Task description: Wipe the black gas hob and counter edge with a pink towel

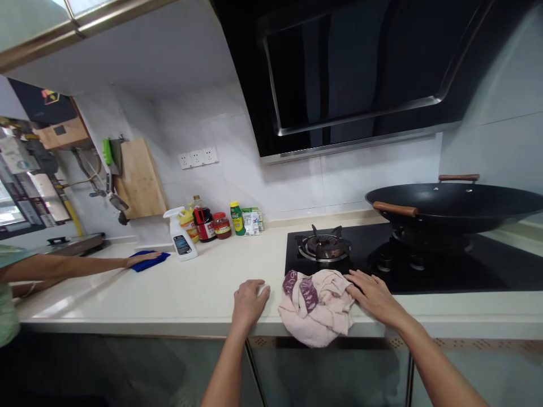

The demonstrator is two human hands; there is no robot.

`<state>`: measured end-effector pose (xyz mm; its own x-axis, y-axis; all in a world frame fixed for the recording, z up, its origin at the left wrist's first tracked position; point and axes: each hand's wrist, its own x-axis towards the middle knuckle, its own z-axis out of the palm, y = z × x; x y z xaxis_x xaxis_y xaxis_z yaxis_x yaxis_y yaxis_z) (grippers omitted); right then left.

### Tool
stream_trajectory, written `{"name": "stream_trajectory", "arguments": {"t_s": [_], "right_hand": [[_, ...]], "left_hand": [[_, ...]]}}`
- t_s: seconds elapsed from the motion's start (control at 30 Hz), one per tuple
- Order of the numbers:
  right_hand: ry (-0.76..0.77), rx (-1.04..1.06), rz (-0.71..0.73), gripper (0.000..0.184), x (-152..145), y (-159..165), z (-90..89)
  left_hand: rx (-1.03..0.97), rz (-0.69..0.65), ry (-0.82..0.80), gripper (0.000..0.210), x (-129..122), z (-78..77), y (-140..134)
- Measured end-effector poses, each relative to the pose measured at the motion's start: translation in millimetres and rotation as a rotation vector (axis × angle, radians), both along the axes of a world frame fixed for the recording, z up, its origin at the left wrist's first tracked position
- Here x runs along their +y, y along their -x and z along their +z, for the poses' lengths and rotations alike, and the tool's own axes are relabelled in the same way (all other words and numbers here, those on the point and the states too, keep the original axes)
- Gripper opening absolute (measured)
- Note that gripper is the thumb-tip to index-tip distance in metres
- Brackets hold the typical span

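Note:
A crumpled pale pink towel (324, 316) with purple patches lies at the front edge of the counter, partly hanging over it and touching the black gas stove (428, 274). My right hand (375, 297) rests flat beside it, fingertips against the towel's right side and the stove's front edge. On the white countertop (220, 282), left of the towel and apart from it, sits my left hand (249, 302). Its fingers bend loosely and the thumb stands away, with no object visible in it.
A large black wok (458, 206) covers the right burner; the left burner (326, 247) is bare. A spray bottle (182, 237), jars and other bottles stand along the wall. At far left, another person's hand (144, 259) presses a blue cloth (149, 263). The range hood (348, 68) overhangs the stove.

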<state>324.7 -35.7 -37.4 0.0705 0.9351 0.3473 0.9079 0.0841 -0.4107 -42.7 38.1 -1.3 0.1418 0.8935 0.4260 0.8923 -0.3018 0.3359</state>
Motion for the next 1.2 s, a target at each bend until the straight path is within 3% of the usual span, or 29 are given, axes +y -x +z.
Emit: {"name": "stream_trajectory", "arguments": {"t_s": [0.17,0.3,0.4,0.47,0.6,0.8,1.03,1.1,1.2], "right_hand": [[-0.192,0.056,-0.034,0.057,-1.3,28.2,26.5],[-0.187,-0.120,0.161,0.055,-6.7,93.7,46.4],[-0.165,-0.219,0.231,0.046,-10.0,129.6,47.6],[-0.172,-0.219,0.213,0.042,-11.4,136.0,43.9],[-0.191,-0.151,0.220,0.041,-12.9,117.5,34.2],[-0.221,-0.114,0.146,0.036,-15.7,60.6,21.1],[-0.165,-0.148,-0.256,0.043,-26.5,-13.8,14.8],[-0.143,-0.167,-0.400,0.046,-26.7,-12.8,18.4],[-0.078,-0.206,-0.547,0.044,-21.2,13.0,28.9]], "left_hand": [[-0.011,0.002,0.000,0.031,0.5,-0.8,-0.2],[-0.014,0.011,0.004,0.031,1.4,-1.0,0.0],[-0.018,0.018,0.005,0.030,1.8,-0.9,0.1],[-0.023,0.018,0.003,0.030,1.7,-0.7,0.1],[-0.037,0.016,0.000,0.031,0.8,-0.1,-0.2],[-0.054,0.007,0.002,0.030,-0.1,0.9,-0.3],[-0.045,0.003,0.017,0.032,-2.9,0.6,-2.6],[-0.034,0.000,0.018,0.032,-3.8,0.6,-4.2],[-0.013,-0.002,0.014,0.033,-4.2,0.4,-6.2]]}}
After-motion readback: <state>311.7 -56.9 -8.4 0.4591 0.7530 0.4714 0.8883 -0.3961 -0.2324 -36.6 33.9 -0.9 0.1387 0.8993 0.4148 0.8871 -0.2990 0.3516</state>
